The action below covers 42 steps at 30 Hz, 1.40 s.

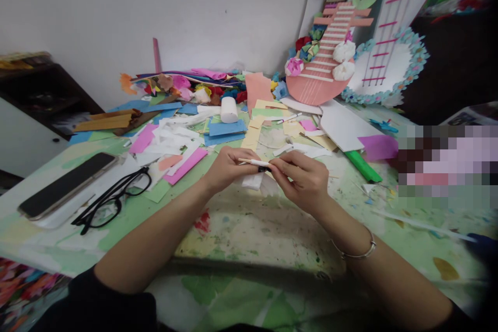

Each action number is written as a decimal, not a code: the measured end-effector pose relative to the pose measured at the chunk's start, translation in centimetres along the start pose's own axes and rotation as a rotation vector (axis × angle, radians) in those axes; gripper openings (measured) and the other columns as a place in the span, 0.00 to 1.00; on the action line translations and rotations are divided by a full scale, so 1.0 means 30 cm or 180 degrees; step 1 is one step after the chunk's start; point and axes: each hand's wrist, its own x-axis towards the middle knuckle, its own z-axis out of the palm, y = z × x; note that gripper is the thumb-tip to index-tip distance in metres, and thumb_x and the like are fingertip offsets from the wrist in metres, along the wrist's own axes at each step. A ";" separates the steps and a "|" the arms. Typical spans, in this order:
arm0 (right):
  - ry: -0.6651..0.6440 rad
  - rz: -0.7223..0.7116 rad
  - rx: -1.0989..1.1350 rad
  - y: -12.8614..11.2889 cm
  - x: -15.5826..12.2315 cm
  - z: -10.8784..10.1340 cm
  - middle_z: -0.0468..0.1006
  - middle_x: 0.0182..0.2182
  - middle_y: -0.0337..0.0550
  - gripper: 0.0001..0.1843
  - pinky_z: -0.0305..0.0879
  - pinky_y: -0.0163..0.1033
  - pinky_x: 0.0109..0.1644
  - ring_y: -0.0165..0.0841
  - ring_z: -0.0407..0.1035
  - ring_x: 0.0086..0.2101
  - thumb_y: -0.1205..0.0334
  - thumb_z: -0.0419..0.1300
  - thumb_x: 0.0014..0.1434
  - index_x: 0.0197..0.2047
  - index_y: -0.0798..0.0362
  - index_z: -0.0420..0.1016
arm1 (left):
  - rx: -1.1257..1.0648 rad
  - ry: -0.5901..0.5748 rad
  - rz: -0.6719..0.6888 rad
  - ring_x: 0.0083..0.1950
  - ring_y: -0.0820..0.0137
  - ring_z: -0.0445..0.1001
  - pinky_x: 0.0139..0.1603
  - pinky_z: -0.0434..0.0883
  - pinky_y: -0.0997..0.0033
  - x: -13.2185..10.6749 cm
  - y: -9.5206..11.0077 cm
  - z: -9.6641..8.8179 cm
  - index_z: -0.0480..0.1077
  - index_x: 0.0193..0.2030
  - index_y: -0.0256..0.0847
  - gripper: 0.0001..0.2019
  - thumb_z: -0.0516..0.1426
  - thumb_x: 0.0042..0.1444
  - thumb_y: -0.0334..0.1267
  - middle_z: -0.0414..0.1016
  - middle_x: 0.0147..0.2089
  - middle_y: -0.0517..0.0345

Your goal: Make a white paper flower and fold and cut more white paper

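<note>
Above the middle of the table, my left hand and my right hand meet, fingers pinched together. Between them runs a thin pale stick with a white strip wrapped round part of it. My left hand grips the stick from the left, while the fingertips of my right hand press its right end. A small dark thing shows just below the stick, too small to name. White crinkled paper shows under the fingers; I cannot tell whether it is held.
A phone and black glasses lie at the left. Behind my hands are paper scraps, a white roll and blue paper. Paper instrument models lean at the back right. A paint-stained board lies below my hands.
</note>
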 end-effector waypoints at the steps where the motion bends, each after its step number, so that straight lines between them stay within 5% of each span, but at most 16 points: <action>1: -0.0004 0.0001 -0.0001 0.000 0.000 0.000 0.77 0.27 0.44 0.07 0.63 0.34 0.27 0.29 0.69 0.26 0.68 0.59 0.61 0.34 0.57 0.78 | -0.0006 -0.0004 0.0000 0.33 0.69 0.74 0.34 0.68 0.70 0.000 0.000 0.000 0.81 0.30 0.38 0.05 0.65 0.45 0.34 0.79 0.31 0.52; 42: 0.0040 -0.0081 -0.0098 -0.005 0.000 -0.001 0.77 0.26 0.46 0.06 0.62 0.34 0.26 0.29 0.69 0.25 0.70 0.60 0.59 0.33 0.60 0.79 | -0.0130 -0.0028 0.0034 0.34 0.69 0.73 0.35 0.67 0.70 0.000 -0.004 -0.002 0.82 0.30 0.38 0.05 0.65 0.45 0.32 0.79 0.32 0.51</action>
